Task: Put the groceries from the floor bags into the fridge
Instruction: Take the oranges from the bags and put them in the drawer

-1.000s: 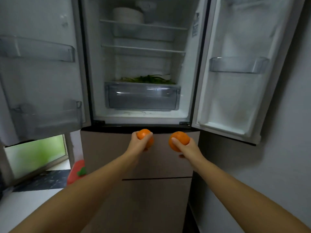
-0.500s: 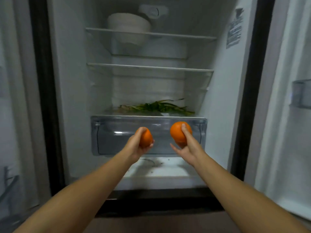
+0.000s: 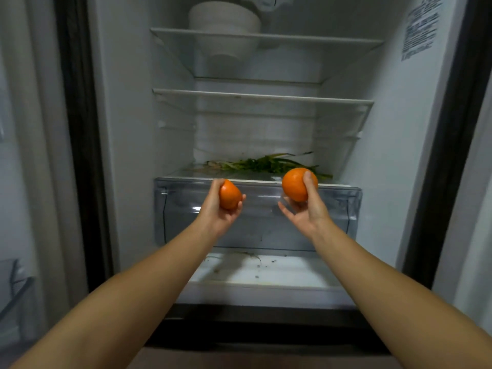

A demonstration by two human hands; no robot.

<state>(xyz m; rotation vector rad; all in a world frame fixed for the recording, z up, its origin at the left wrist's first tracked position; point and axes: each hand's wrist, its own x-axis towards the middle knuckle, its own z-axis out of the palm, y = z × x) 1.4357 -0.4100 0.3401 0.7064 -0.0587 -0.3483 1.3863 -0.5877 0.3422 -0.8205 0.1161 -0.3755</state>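
Both my arms reach into the open fridge (image 3: 127,155). My left hand (image 3: 217,211) is closed around one orange (image 3: 229,195), held in front of the clear crisper drawer (image 3: 338,209). My right hand (image 3: 306,213) grips a second orange (image 3: 295,183) a little higher, level with the drawer's top edge and the shelf above it. Green leafy vegetables (image 3: 266,165) lie on that shelf, just behind the oranges.
Two glass shelves (image 3: 261,98) sit higher up, the top one carrying a stack of white bowls (image 3: 225,22). The fridge floor (image 3: 266,271) below the drawer has small crumbs. Door bins (image 3: 16,288) show at the far left edge.
I have come closer to the fridge, which now fills the view. Both hands have risen with their oranges from below the fridge opening to the crisper drawer's top edge.
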